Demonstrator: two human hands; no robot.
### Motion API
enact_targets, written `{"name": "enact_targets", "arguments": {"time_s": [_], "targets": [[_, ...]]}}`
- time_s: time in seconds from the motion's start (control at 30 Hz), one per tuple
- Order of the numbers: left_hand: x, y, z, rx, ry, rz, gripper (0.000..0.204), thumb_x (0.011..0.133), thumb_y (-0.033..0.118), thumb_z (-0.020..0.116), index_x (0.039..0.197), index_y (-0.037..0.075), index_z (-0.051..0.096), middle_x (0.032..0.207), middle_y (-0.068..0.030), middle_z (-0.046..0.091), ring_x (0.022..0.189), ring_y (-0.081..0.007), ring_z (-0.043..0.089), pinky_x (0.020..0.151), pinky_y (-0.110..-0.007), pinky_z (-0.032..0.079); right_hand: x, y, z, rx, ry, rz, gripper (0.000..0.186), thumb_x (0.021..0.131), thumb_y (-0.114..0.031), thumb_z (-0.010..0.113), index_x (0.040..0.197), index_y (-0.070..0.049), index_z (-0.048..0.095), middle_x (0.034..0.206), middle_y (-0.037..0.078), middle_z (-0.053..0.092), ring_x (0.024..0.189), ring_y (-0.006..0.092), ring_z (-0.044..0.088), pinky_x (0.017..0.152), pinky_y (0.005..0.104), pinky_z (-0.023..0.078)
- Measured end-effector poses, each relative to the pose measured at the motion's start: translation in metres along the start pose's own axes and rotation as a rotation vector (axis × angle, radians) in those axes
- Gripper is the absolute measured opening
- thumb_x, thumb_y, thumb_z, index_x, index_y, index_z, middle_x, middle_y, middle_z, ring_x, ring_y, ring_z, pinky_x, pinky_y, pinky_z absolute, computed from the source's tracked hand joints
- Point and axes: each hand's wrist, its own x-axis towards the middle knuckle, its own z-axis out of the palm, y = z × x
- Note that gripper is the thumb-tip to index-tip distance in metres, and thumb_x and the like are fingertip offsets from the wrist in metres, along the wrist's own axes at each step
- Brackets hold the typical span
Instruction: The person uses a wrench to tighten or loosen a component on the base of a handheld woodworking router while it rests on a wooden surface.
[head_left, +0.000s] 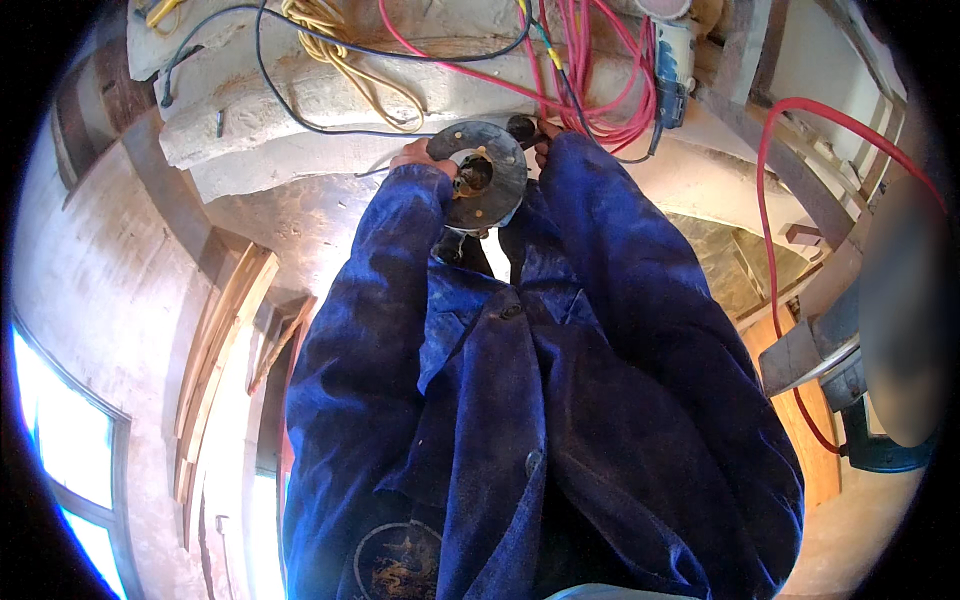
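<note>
While both your hands are up at the near edge of the table (290, 165), the router (485, 172) (by its look) sits between them, centre-far, round base plate facing you. Left hand (422, 155) is closed on its left side, fingertips partly behind the plate. Right hand (544, 142) is curled round the black knob (521, 127) on the right; sleeve hides part of that grip. Can't tell if the underside touches the table.

Step in hand, my read: holding the tool base-out, centre opening exposed, as for a check or adjustment. Next move calls for a firm hold both sides, fingers clear of the opening, and slack in the cords. Can't tell if it's powered.

Count:
- router: 1, one knob visible
- hands: 2, both yours
- yellow cord coil (335, 55): 1 large, far left of the router, plus a yellow bit (163, 14) at the far-left corner
- red cord bundle (590, 75): 1, far right of the router; strands too tangled to count
- blue-grey power tool (673, 70): 1, right of that bundle
- red hose (764, 200): 1, right side
- leaning planks (222, 365): at least 2, left; overlap hides the exact number
</note>
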Motion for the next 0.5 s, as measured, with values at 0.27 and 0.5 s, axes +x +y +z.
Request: {"name": "enact_targets", "arguments": {"time_s": [0.27, 0.5], "targets": [[0.004, -0.005, 0.001, 0.015, -0.012, -0.042, 0.048, 0.064, 0.027, 0.065, 0.111, 0.012, 0.065, 0.108, -0.0147, 0.066, 0.104, -0.0307, 0.062, 0.094, -0.037, 0.047, -0.029, 0.0, -0.008, 0.049, 0.034, -0.002, 0.028, 0.093, -0.036, 0.055, 0.093, -0.009, 0.054, 0.064, 0.001, 0.048, 0.051, 0.0149, 0.044, 0.044, 0.0297, 0.034], [0.01, -0.006, 0.008, 0.032, 0.004, -0.055, 0.052, 0.066, 0.028, 0.066, 0.115, 0.013, 0.063, 0.116, -0.0143, 0.063, 0.109, -0.0292, 0.059, 0.097, -0.037, 0.045, -0.053, 0.072, -0.055, 0.336, 0.079, 0.028, 0.027, 0.094, -0.036, 0.054, 0.096, -0.008, 0.055, 0.066, 0.002, 0.052, 0.054, 0.0161, 0.049, 0.047, 0.0309, 0.039]]}}
